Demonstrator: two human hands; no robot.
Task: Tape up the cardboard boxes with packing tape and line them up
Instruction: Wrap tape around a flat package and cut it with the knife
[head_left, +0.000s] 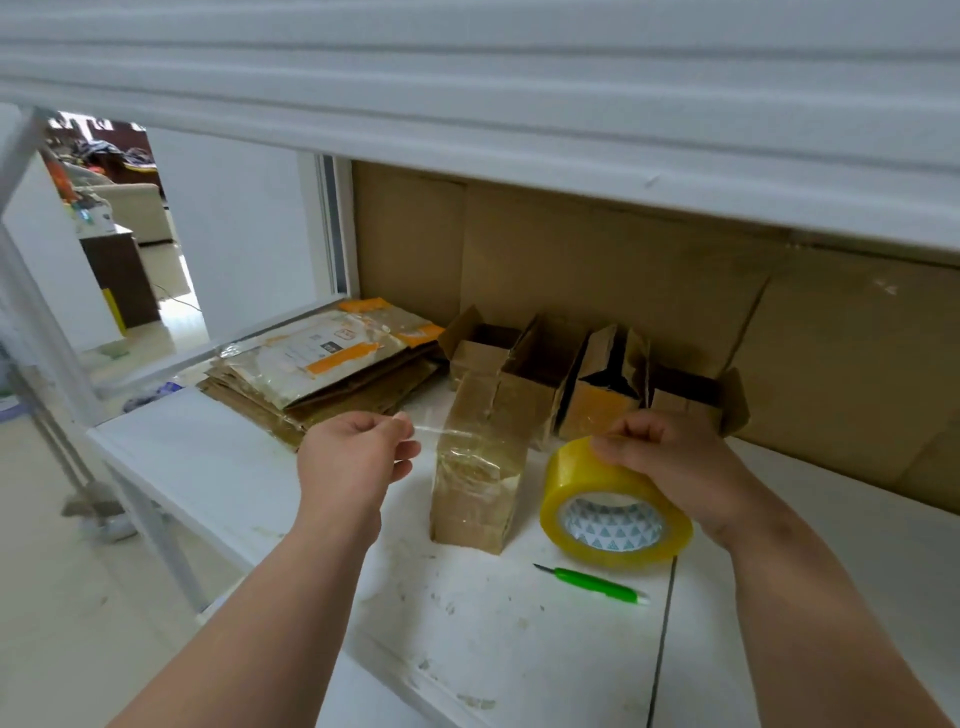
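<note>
A small closed box (480, 467) stands upright near the middle of a white shelf (218, 467), its top and upper front glossy with clear tape. A strip of tape (431, 430) stretches from the box's upper left edge out to the left hand (358, 457), whose thumb and fingers are curled and pinch the strip's free end. The left hand sits just left of the box, not touching it.

Just right of the box lies the tape roll (615, 506), yellowish with a white patterned core, tilted on the shelf. The right hand (670, 462) rests over its far upper side with fingers curled around the rim, gripping it. The two hands are apart, one on each side of the box.

Near the roll, on the near side, a green cutter (592, 581) lies flat on the shelf, blade end pointing left.

Behind the box, against the far wall, stands a row of open boxes (587, 374) with flaps up; the nearest one touches the taped box's far side. To the far left lies a stack of flattened cardboard (332, 379) with orange and white labels on top. A brown cardboard sheet (649, 270) lines the back, and an upper shelf (467, 104) spans overhead.
</note>
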